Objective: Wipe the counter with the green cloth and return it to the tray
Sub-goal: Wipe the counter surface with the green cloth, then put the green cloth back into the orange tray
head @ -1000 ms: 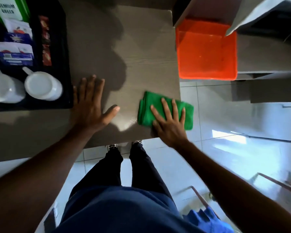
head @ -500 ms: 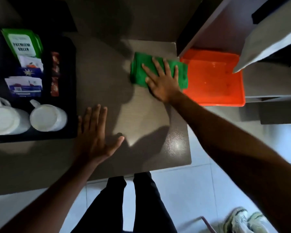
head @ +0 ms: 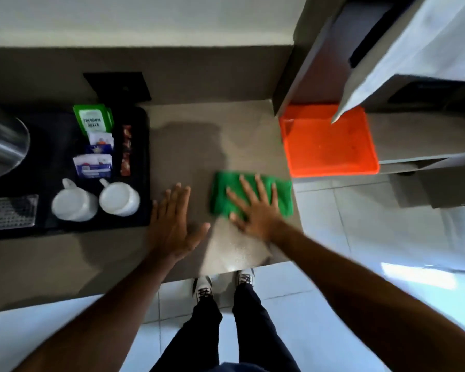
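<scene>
Half the job, seemingly: right hand (head: 255, 210) is pressing the green cloth (head: 250, 193) flat-palmed, fingers spread, on the counter (head: 188, 146); orange tray (head: 330, 146) is waiting.

Black tray (head: 142, 167) taken as landmark. Two white mugs (head: 74, 204) (head: 119, 199) stand side by side along its near edge. Behind them, a row of sachets (head: 93, 163), topped by a green packet (head: 92, 122); red sachets (head: 126, 150) just to their right. Steel kettle (head: 3, 146) at the tray's left end. Metal grille (head: 10, 214) at its near-left corner.
</scene>
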`<control>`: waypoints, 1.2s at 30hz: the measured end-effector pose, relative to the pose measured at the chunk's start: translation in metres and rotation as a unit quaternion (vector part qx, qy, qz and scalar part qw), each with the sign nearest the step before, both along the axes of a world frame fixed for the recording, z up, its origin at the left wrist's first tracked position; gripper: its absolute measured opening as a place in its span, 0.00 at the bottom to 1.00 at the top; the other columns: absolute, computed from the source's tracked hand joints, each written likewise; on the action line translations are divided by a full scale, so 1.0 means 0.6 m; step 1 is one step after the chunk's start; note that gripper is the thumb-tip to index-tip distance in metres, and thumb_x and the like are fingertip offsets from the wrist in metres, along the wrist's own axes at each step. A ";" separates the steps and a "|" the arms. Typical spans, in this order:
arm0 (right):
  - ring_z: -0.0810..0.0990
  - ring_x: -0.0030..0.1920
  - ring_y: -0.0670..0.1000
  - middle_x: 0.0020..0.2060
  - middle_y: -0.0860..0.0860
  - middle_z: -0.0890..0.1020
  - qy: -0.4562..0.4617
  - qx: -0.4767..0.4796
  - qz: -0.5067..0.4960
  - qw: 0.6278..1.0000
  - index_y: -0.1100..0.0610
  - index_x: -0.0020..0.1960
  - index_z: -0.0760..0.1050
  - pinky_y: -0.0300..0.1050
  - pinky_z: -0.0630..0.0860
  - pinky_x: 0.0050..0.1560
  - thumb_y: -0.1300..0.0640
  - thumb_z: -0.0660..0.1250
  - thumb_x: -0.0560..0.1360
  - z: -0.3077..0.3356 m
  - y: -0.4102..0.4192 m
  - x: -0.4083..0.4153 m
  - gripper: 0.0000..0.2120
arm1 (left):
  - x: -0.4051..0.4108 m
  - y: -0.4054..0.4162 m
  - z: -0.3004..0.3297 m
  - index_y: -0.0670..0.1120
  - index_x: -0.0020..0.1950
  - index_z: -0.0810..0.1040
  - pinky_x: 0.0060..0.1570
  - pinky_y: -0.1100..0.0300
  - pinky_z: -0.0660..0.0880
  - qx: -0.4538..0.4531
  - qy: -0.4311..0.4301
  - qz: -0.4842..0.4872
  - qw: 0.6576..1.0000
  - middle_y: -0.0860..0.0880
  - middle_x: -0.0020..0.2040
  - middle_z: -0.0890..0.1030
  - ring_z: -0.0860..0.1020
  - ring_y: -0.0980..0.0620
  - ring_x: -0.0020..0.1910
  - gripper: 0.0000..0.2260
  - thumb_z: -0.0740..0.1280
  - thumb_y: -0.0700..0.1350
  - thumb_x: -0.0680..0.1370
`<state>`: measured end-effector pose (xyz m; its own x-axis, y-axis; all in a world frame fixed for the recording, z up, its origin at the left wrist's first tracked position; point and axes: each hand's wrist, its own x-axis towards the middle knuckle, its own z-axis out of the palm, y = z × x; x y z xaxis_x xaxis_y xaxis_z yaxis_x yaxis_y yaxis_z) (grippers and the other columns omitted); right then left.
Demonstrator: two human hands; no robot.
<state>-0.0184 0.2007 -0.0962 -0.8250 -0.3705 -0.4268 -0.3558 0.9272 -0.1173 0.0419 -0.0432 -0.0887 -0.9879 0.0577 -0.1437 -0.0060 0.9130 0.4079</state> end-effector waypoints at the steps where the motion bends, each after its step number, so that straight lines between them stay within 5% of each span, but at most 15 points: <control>1: 0.40 0.82 0.66 0.84 0.50 0.43 -0.008 -0.003 0.020 1.000 0.36 0.82 0.45 0.78 0.45 0.74 0.31 0.49 0.79 0.004 0.009 0.057 0.33 | 0.005 0.004 0.012 0.45 0.81 0.60 0.76 0.35 0.57 -0.005 -0.003 -0.007 1.000 0.40 0.81 0.62 0.63 0.35 0.79 0.43 0.57 0.70 0.74; 5: 0.52 0.79 0.68 0.83 0.54 0.56 -0.007 0.022 0.074 0.997 0.38 0.81 0.55 0.83 0.59 0.66 0.24 0.56 0.70 0.034 0.038 0.177 0.43 | 0.013 0.037 0.073 0.44 0.80 0.63 0.74 0.32 0.59 -0.006 -0.002 -0.043 0.999 0.40 0.81 0.63 0.64 0.34 0.78 0.41 0.58 0.69 0.74; 8: 0.39 0.80 0.69 0.82 0.52 0.36 -0.010 0.046 0.070 0.996 0.37 0.81 0.39 0.81 0.42 0.70 0.37 0.65 0.75 0.033 0.035 0.176 0.45 | 0.000 0.063 0.110 0.46 0.81 0.61 0.76 0.32 0.56 0.002 0.002 -0.045 0.999 0.41 0.82 0.60 0.60 0.35 0.80 0.42 0.57 0.70 0.74; 11: 0.37 0.79 0.75 0.80 0.54 0.32 -0.029 0.044 0.095 0.994 0.40 0.82 0.37 0.80 0.37 0.71 0.53 0.59 0.83 0.037 0.033 0.187 0.39 | -0.020 0.077 0.143 0.47 0.82 0.60 0.76 0.32 0.54 -0.014 0.013 -0.043 0.999 0.42 0.83 0.58 0.59 0.37 0.81 0.43 0.56 0.71 0.74; 13: 0.46 0.79 0.76 0.82 0.55 0.40 -0.026 0.028 0.127 0.991 0.43 0.83 0.45 0.82 0.47 0.71 0.54 0.60 0.82 0.056 0.049 0.195 0.36 | -0.038 0.084 0.165 0.48 0.81 0.61 0.75 0.32 0.56 -0.035 0.036 -0.049 0.998 0.42 0.83 0.59 0.60 0.37 0.80 0.42 0.56 0.71 0.74; 15: 0.67 0.75 0.73 0.80 0.55 0.63 -0.043 0.040 0.134 0.989 0.44 0.80 0.61 0.78 0.68 0.65 0.50 0.66 0.77 0.076 0.061 0.191 0.33 | -0.059 0.092 0.185 0.48 0.81 0.62 0.74 0.31 0.58 -0.073 0.054 -0.080 0.993 0.42 0.83 0.60 0.61 0.37 0.80 0.41 0.57 0.71 0.74; 16: 0.70 0.73 0.72 0.79 0.56 0.66 -0.054 0.051 0.157 0.985 0.45 0.80 0.63 0.75 0.73 0.63 0.50 0.65 0.77 0.080 0.064 0.188 0.32 | -0.070 0.095 0.194 0.48 0.80 0.63 0.73 0.31 0.58 -0.095 0.060 -0.100 0.989 0.42 0.83 0.60 0.61 0.37 0.80 0.41 0.58 0.72 0.74; 19: 0.70 0.73 0.71 0.78 0.61 0.65 -0.091 0.038 0.220 0.971 0.50 0.82 0.55 0.67 0.75 0.63 0.59 0.56 0.84 0.088 0.074 0.160 0.28 | -0.107 0.110 0.219 0.50 0.80 0.62 0.73 0.31 0.56 -0.140 0.075 -0.134 0.978 0.44 0.83 0.58 0.58 0.38 0.81 0.41 0.58 0.73 0.73; 22: 0.81 0.63 0.61 0.66 0.58 0.79 -0.162 -0.119 0.091 0.975 0.48 0.77 0.68 0.56 0.79 0.60 0.57 0.60 0.83 0.133 0.095 0.101 0.22 | -0.143 0.129 0.236 0.50 0.80 0.63 0.74 0.31 0.57 -0.148 0.088 -0.134 0.976 0.45 0.84 0.58 0.57 0.39 0.81 0.42 0.58 0.73 0.73; 25: 0.84 0.53 0.53 0.57 0.58 0.84 -0.238 -0.327 -0.147 0.903 0.59 0.67 0.77 0.48 0.81 0.54 0.62 0.65 0.79 0.168 0.146 0.041 0.17 | -0.174 0.154 0.250 0.49 0.80 0.65 0.73 0.32 0.59 -0.154 0.093 -0.106 0.978 0.43 0.83 0.60 0.59 0.38 0.80 0.42 0.57 0.74 0.73; 27: 0.85 0.41 0.49 0.48 0.58 0.85 -0.285 -0.455 -0.348 0.768 0.60 0.62 0.79 0.43 0.82 0.38 0.64 0.61 0.80 0.188 0.176 0.000 0.14 | -0.188 0.169 0.256 0.48 0.79 0.66 0.72 0.32 0.61 -0.151 0.106 -0.099 0.978 0.42 0.82 0.62 0.61 0.36 0.80 0.42 0.55 0.73 0.73; 29: 0.86 0.46 0.55 0.49 0.59 0.85 -0.330 -0.538 -0.476 0.613 0.59 0.59 0.80 0.50 0.84 0.48 0.62 0.59 0.80 0.201 0.202 -0.043 0.13 | -0.199 0.180 0.254 0.47 0.78 0.67 0.73 0.31 0.61 -0.141 0.122 -0.096 0.978 0.41 0.81 0.63 0.62 0.36 0.79 0.41 0.56 0.72 0.73; 30: 0.85 0.53 0.60 0.54 0.61 0.85 -0.328 -0.559 -0.492 0.581 0.61 0.61 0.80 0.57 0.82 0.59 0.61 0.60 0.80 0.206 0.215 -0.067 0.14 | -0.203 0.184 0.251 0.47 0.78 0.67 0.73 0.30 0.61 -0.136 0.128 -0.094 0.978 0.40 0.81 0.64 0.63 0.35 0.78 0.41 0.57 0.72 0.73; 32: 0.82 0.57 0.63 0.63 0.66 0.81 -0.283 -0.569 -0.486 0.600 0.66 0.68 0.75 0.60 0.78 0.64 0.67 0.62 0.80 0.218 0.235 -0.114 0.17 | -0.209 0.190 0.246 0.47 0.79 0.66 0.73 0.29 0.60 -0.134 0.134 -0.090 0.978 0.40 0.81 0.64 0.63 0.35 0.79 0.41 0.56 0.72 0.73; 36: 0.77 0.60 0.61 0.61 0.64 0.78 -0.224 -0.570 -0.493 0.619 0.71 0.74 0.67 0.63 0.72 0.69 0.76 0.58 0.79 0.222 0.252 -0.198 0.23 | -0.230 0.197 0.243 0.48 0.80 0.64 0.73 0.30 0.58 -0.135 0.134 -0.072 0.979 0.42 0.83 0.60 0.59 0.37 0.81 0.42 0.56 0.73 0.73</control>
<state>-0.1375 0.3520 0.0370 -0.7840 -0.0525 -0.6185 0.6202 -0.1075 -0.7770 -0.0963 0.0750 0.0574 -0.9767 0.1951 0.0894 0.2051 0.9712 0.1210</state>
